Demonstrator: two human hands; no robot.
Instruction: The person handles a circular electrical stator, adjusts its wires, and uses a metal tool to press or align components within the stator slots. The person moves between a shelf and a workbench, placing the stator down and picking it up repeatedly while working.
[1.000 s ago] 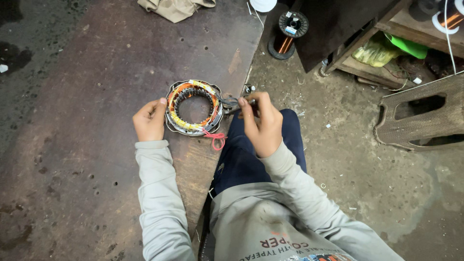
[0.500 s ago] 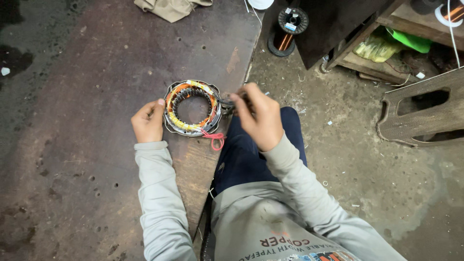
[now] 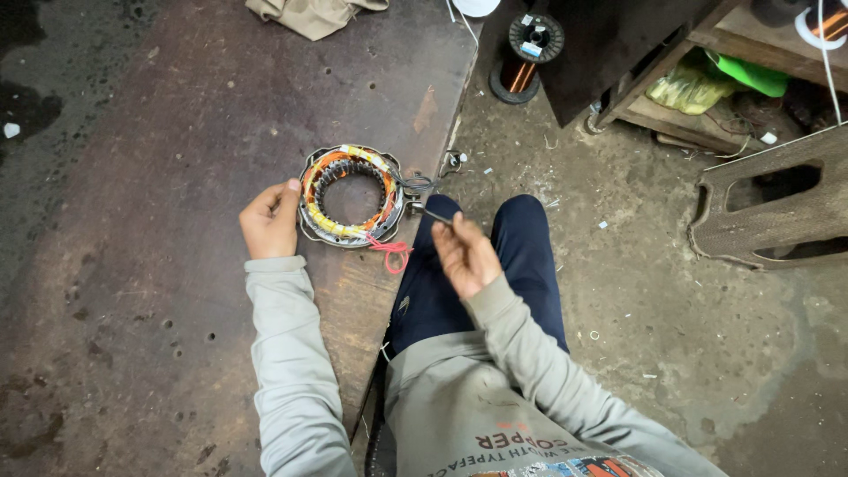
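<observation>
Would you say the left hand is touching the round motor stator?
Touching: the head view shows the left hand with its thumb pressed against the stator rim.

Stator ring (image 3: 351,196): dull metal core, glossy copper-coloured windings, yellow and orange sleeving that looks like plastic. Board (image 3: 159,291) under it: worn, matt dark wood, stained and pitted. Sleeves (image 3: 291,353): soft grey cloth. Floor (image 3: 671,309) off the board's right edge: rough concrete.
</observation>
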